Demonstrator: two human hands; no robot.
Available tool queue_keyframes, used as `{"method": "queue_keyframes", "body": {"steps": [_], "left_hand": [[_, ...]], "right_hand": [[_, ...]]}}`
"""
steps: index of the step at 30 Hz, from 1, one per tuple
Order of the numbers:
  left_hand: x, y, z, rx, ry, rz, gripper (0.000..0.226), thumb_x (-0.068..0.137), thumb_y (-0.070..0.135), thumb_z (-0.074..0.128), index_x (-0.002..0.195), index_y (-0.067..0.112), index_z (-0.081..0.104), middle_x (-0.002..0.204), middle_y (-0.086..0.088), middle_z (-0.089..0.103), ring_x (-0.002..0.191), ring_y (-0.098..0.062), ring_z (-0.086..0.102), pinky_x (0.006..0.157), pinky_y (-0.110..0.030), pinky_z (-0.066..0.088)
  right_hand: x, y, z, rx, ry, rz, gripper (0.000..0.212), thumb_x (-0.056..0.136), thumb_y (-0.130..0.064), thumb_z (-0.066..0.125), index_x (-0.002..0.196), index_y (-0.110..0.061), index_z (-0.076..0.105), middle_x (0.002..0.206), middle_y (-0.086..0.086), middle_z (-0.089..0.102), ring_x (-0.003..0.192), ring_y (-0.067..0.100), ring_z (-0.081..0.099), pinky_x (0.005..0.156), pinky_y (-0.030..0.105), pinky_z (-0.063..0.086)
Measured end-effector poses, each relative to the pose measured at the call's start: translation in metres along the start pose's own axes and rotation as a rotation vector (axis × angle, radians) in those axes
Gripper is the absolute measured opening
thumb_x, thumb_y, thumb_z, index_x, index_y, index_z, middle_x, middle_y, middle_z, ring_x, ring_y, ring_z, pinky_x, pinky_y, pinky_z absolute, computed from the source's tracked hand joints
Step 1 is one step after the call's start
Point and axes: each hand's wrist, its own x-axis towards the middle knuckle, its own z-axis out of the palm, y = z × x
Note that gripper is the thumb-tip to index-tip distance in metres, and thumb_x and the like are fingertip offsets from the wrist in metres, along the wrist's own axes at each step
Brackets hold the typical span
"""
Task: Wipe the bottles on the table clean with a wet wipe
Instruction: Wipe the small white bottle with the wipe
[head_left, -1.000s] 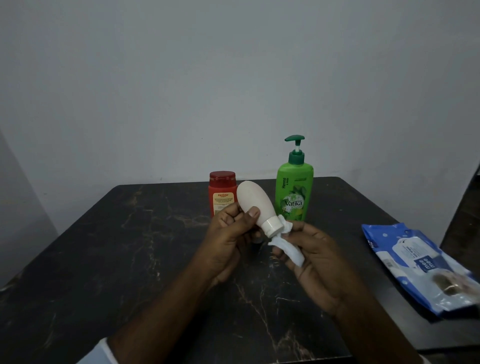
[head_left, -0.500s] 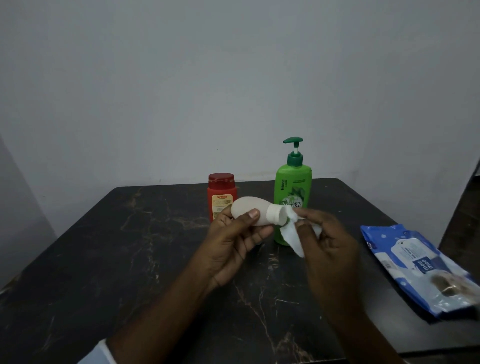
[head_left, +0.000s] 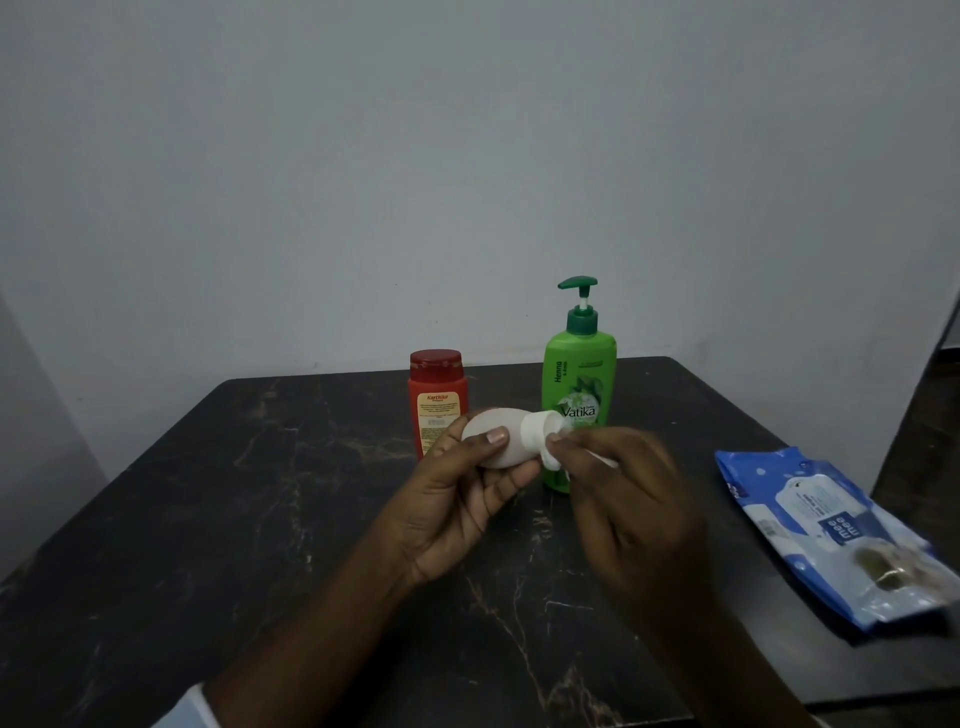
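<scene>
Above the middle of the dark surface (head_left: 208, 519), our left grip (head_left: 462, 504) curls round the small white bottle (head_left: 498, 439), which lies sideways. Our right grip (head_left: 634, 499) pinches the wet wipe (head_left: 552, 461) against its cap. The red bottle (head_left: 436, 395) and green pump bottle (head_left: 579, 384) stand just beyond.

**A:** Where are the hands?

**B:** Both are at mid-frame, close together. The left hand (head_left: 462, 499) is just left of centre with its palm towards the camera. Its thumb lies over the bottle (head_left: 498, 441) and its fingers curl under it.

**A:** And the right?

**B:** The right hand (head_left: 628, 504) is just right of centre, its back towards the camera. Its fingertips pinch the wipe (head_left: 551, 461) at the bottle's right end.

**A:** The arms?

**B:** Both are bare. The left forearm (head_left: 311, 639) rises from the lower left, with a pale sleeve (head_left: 189, 709) at the bottom edge. The right forearm (head_left: 732, 649) rises from the lower right.
</scene>
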Motion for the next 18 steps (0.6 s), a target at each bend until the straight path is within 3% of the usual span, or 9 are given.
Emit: {"method": "queue_keyframes", "body": {"steps": [3, 5, 8, 10, 14, 18], "left_hand": [[0.0000, -0.0037, -0.0006, 0.020, -0.009, -0.026, 0.053, 0.082, -0.002, 0.068, 0.133, 0.002, 0.058, 0.128, -0.027, 0.067, 0.104, -0.038, 0.073, 0.068, -0.035, 0.065], [0.0000, -0.0048, -0.0003, 0.004, -0.007, -0.031, 0.058, 0.081, -0.002, 0.068, 0.138, 0.001, 0.054, 0.130, -0.029, 0.065, 0.103, -0.039, 0.073, 0.067, -0.034, 0.065], [-0.0004, -0.0020, 0.0000, -0.027, 0.008, -0.008, 0.053, 0.068, 0.000, 0.079, 0.120, 0.002, 0.071, 0.125, -0.029, 0.068, 0.102, -0.039, 0.074, 0.066, -0.034, 0.065], [-0.0003, -0.0003, 0.0009, -0.018, 0.014, 0.008, 0.042, 0.061, 0.002, 0.082, 0.103, 0.007, 0.080, 0.120, -0.027, 0.072, 0.102, -0.039, 0.074, 0.067, -0.035, 0.065], [0.0009, -0.0016, 0.0007, 0.017, 0.014, 0.018, 0.049, 0.066, 0.002, 0.081, 0.114, 0.006, 0.071, 0.127, -0.028, 0.068, 0.107, -0.038, 0.073, 0.071, -0.037, 0.065], [0.0023, -0.0029, -0.0014, 0.039, 0.009, 0.012, 0.046, 0.073, -0.001, 0.076, 0.118, 0.006, 0.067, 0.127, -0.026, 0.069, 0.109, -0.040, 0.072, 0.070, -0.035, 0.065]], "right_hand": [[0.0008, 0.0006, -0.0018, 0.003, -0.011, -0.019, 0.027, 0.091, -0.007, 0.051, 0.110, 0.001, 0.068, 0.109, 0.015, 0.068, 0.105, 0.024, 0.061, 0.096, 0.024, 0.047], [0.0004, 0.0031, -0.0016, -0.016, 0.003, 0.012, 0.025, 0.089, -0.002, 0.056, 0.111, 0.000, 0.068, 0.111, 0.014, 0.068, 0.107, 0.022, 0.061, 0.098, 0.026, 0.047], [0.0007, 0.0064, -0.0003, -0.029, 0.008, 0.062, 0.032, 0.079, 0.008, 0.067, 0.109, 0.001, 0.068, 0.109, 0.015, 0.069, 0.106, 0.022, 0.062, 0.093, 0.033, 0.052], [0.0013, 0.0054, -0.0002, -0.013, -0.004, 0.041, 0.030, 0.078, 0.009, 0.067, 0.107, 0.002, 0.070, 0.108, 0.014, 0.069, 0.103, 0.022, 0.063, 0.093, 0.030, 0.052], [0.0013, 0.0023, -0.0020, 0.021, -0.034, -0.053, 0.023, 0.088, -0.002, 0.058, 0.106, 0.002, 0.071, 0.109, 0.013, 0.069, 0.107, 0.019, 0.062, 0.101, 0.023, 0.044], [-0.0006, 0.0069, -0.0002, -0.020, -0.005, 0.008, 0.031, 0.080, 0.007, 0.065, 0.110, 0.001, 0.068, 0.112, 0.014, 0.069, 0.109, 0.020, 0.062, 0.102, 0.024, 0.044]]}}
